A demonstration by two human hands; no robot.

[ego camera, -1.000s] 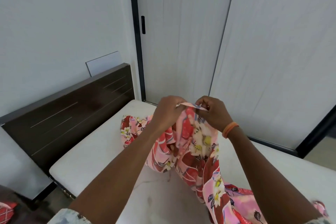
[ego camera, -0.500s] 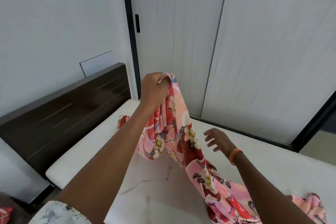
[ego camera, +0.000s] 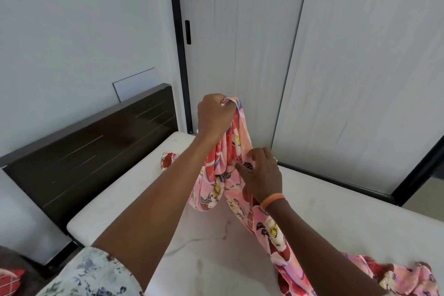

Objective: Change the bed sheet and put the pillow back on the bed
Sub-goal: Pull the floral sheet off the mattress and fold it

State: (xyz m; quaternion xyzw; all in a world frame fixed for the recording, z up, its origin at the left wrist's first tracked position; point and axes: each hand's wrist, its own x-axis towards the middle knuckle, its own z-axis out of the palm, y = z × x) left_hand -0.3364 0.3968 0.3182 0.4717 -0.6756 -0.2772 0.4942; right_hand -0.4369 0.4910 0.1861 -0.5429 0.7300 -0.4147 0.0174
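Floral sheet lifted over the bare mattress (ego camera: pixel 336 211), dark headboard (ego camera: pixel 96 146) at left.
The left hand (ego camera: pixel 215 115) clenches the bed sheet (ego camera: pixel 223 175) raised high; the right hand (ego camera: pixel 260 175) grasps its hanging folds lower down.

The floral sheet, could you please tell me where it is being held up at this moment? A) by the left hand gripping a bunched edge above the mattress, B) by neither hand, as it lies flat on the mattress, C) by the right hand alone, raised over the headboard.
A: the left hand grips the bunched top of the floral sheet above the bare mattress, while the right hand meets the fabric lower down.
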